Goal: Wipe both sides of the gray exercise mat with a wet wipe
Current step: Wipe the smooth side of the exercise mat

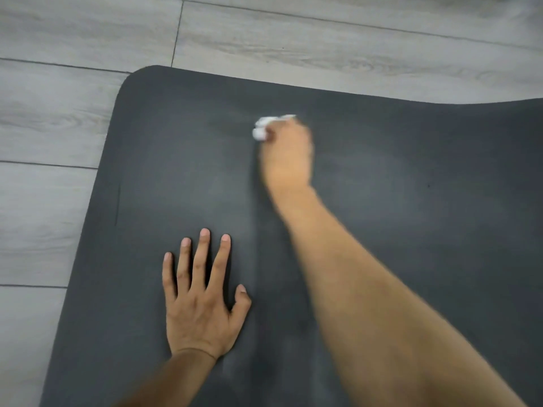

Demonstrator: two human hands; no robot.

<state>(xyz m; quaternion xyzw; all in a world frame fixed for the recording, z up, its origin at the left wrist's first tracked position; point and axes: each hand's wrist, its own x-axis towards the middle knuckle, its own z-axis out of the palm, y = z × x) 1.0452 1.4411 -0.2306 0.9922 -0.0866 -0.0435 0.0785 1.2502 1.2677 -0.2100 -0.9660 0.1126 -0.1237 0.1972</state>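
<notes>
I judge the upper face is mid-wipe. My right hand [286,155], blurred, bunches the wet wipe [262,131] against the gray exercise mat [411,177] beneath its fingertips. My left hand [199,301] presses flat, fingers splayed. Next: stroke across unwiped surface.

Likely a home: exercise mat [382,201] on wood-look plank floor [73,127].

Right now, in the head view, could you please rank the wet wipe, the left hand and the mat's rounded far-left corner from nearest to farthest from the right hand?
1. Wet wipe: bunched at the right hand's fingertips, held against the mat.
2. Rounded corner: up and left of the right hand, on the wood floor.
3. Left hand: flat on the mat, nearer the person.
</notes>
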